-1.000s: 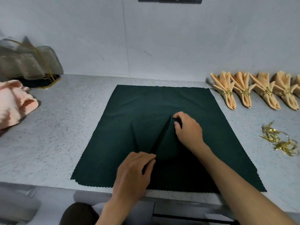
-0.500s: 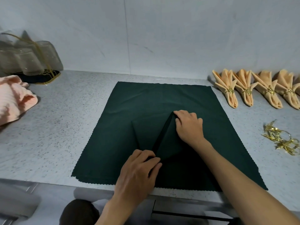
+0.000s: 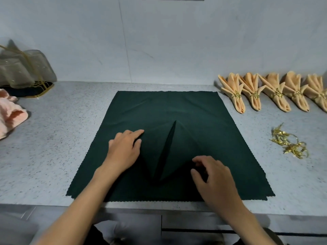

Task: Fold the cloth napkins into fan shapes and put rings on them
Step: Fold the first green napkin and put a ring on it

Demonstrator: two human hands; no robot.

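Note:
A dark green napkin [image 3: 164,106] lies spread flat on the grey speckled counter [image 3: 58,138]. One raised pleat ridge [image 3: 166,149] runs along its middle towards me. My left hand [image 3: 123,149] rests on the cloth left of the ridge, fingers fairly straight and pointing right. My right hand [image 3: 214,177] sits right of the ridge with curled fingers and thumb pinching the cloth. Loose gold rings [image 3: 290,144] lie in a small pile to the right of the napkin.
Several peach napkins [image 3: 233,96], folded and ringed, line the back right by the wall. Pink cloths [image 3: 10,114] are heaped at the left edge, behind them a sheer bag on a dark tray [image 3: 24,71]. The counter's front edge [image 3: 159,207] runs just below the napkin.
Both hands have let go of the ridge's two ends. My left hand moved up and left onto the cloth; my right hand moved down to the right side.

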